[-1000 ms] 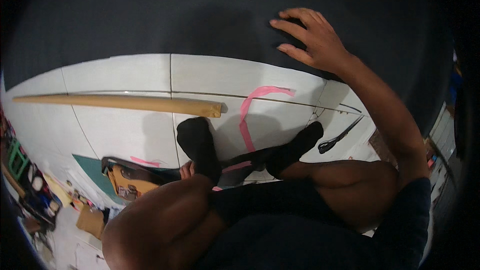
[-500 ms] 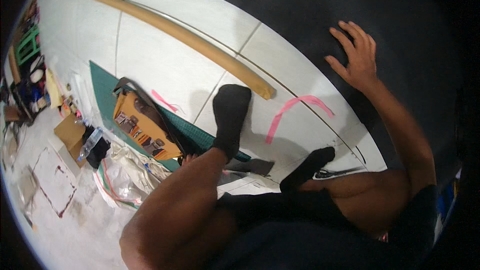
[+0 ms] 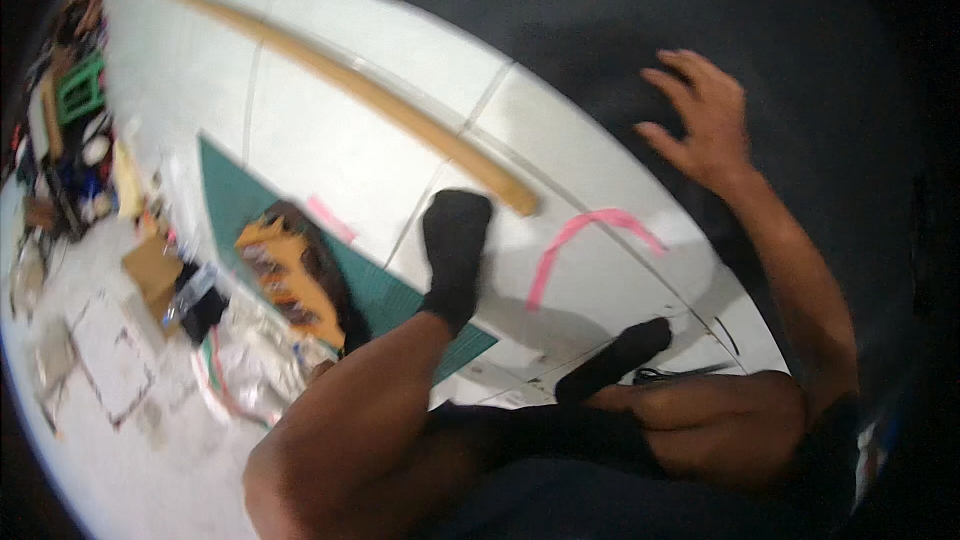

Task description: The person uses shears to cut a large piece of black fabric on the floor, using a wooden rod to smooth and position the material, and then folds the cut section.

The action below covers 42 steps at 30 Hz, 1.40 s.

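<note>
My right hand (image 3: 703, 125) is raised at the right above a black surface, its fingers loosely spread and nothing in it. Most of my left hand (image 3: 320, 370) is hidden behind my left leg; only a sliver shows beside the lower end of an orange printed packet (image 3: 290, 275). A dark brown-black strip of material (image 3: 325, 265) curves along the packet's right side. Both lie over a green cutting mat (image 3: 385, 295), blurred by motion. My left foot, in a black sock (image 3: 458, 245), stands at the mat's right edge.
A long tan roll or tube (image 3: 400, 115) lies across white floor tiles. Nearby are a curved pink strip (image 3: 570, 230), a short pink piece (image 3: 330, 218) and dark scissors (image 3: 680, 374). At left are a plastic bottle (image 3: 190, 295), cardboard (image 3: 153, 275), white bags and a green stool (image 3: 82, 88).
The dark strip no longer shows right of my left leg and is bunched beside the packet. My left hand has shifted left and down. My right hand stays raised, slightly further left.
</note>
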Motion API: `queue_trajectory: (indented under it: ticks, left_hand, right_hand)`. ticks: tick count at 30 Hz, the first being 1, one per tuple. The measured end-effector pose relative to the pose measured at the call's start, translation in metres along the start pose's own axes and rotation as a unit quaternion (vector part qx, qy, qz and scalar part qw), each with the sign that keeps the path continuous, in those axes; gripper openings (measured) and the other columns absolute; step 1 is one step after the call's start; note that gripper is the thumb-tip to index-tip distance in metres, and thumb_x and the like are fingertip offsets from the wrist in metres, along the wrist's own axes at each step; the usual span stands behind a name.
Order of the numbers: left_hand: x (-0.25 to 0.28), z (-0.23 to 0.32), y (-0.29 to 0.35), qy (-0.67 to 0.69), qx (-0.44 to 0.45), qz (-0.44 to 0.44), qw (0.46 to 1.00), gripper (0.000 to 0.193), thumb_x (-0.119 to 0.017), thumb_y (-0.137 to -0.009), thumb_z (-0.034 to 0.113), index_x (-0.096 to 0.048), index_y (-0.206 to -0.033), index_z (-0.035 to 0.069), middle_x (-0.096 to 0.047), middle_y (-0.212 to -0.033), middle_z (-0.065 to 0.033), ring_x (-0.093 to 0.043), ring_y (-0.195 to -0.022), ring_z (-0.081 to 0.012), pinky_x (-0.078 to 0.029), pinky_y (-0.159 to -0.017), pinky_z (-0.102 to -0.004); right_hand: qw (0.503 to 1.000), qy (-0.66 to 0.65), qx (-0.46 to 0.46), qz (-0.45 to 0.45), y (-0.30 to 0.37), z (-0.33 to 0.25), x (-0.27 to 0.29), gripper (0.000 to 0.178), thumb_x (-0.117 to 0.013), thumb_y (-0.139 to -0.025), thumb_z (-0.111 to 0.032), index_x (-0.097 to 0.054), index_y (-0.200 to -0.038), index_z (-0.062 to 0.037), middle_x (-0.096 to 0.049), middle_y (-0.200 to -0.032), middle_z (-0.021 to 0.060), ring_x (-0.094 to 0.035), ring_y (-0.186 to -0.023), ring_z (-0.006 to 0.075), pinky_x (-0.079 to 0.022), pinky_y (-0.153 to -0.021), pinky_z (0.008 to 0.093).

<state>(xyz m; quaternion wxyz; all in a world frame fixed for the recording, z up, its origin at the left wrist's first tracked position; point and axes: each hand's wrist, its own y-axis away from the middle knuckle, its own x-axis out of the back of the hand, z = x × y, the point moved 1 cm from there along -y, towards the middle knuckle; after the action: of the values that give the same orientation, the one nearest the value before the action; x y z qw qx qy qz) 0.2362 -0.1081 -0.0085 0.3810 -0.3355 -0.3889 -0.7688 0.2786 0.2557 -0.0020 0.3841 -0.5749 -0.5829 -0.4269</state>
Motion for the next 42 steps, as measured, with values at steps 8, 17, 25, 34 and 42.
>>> queue_trajectory:
  ticks: [8,17,25,34,42]
  left_hand:
    - [0.184,-0.012,-0.078,-0.184,0.050,-0.230,0.954,0.023,-0.061,-0.092,0.026,-0.059,-0.102,0.005,-0.061,-0.089,-0.0201,-0.057,-0.084,-0.0387,-0.045,-0.078,-0.0454]
    - [0.110,0.229,-0.169,-0.479,-0.449,-0.225,0.720,0.058,-0.070,-0.086,0.022,-0.049,-0.138,0.011,-0.053,-0.133,-0.0168,-0.054,-0.123,-0.0304,-0.046,-0.103,-0.0412]
    - [-0.074,0.298,-0.056,-0.232,-0.596,-0.285,0.714,0.081,-0.079,-0.076,0.037,-0.042,-0.145,0.013,-0.033,-0.151,-0.0228,-0.034,-0.139,-0.0400,-0.030,-0.114,-0.0509]
    - [-0.126,0.263,-0.021,-0.282,-0.638,-0.212,0.684,0.058,-0.060,-0.093,0.036,-0.043,-0.145,0.018,-0.028,-0.156,-0.0165,-0.026,-0.144,-0.0390,-0.022,-0.114,-0.0614]
    - [-0.139,0.254,0.001,-0.231,-0.660,-0.197,0.687,0.038,-0.052,-0.094,0.014,-0.056,-0.130,0.005,-0.046,-0.144,-0.0152,-0.037,-0.139,-0.0350,-0.027,-0.115,-0.0545]
  right_hand:
    - [0.986,-0.050,-0.100,0.123,0.045,0.052,0.052,0.040,-0.064,-0.092,-0.034,-0.059,-0.127,-0.0166,-0.055,-0.131,0.0082,-0.055,-0.122,0.0255,-0.045,-0.103,0.0442]
    - [0.911,0.046,-0.400,0.091,0.252,0.051,0.154,0.039,-0.061,-0.094,-0.031,-0.058,-0.127,-0.0112,-0.060,-0.123,0.0118,-0.061,-0.112,0.0277,-0.050,-0.095,0.0423]
    - [0.632,-0.233,-0.732,0.101,0.472,-0.136,-0.054,0.034,-0.066,-0.089,-0.032,-0.060,-0.105,-0.0038,-0.065,-0.098,0.0181,-0.064,-0.094,0.0344,-0.049,-0.082,0.0478]
    - [0.544,-0.397,-0.699,0.239,0.386,-0.221,-0.044,0.034,-0.067,-0.089,-0.034,-0.058,-0.103,-0.0043,-0.063,-0.093,0.0144,-0.062,-0.089,0.0293,-0.048,-0.078,0.0431]
    - [0.559,-0.435,-0.660,0.250,0.387,-0.194,-0.021,0.034,-0.066,-0.090,-0.037,-0.058,-0.097,-0.0054,-0.061,-0.085,0.0102,-0.059,-0.081,0.0248,-0.046,-0.071,0.0398]
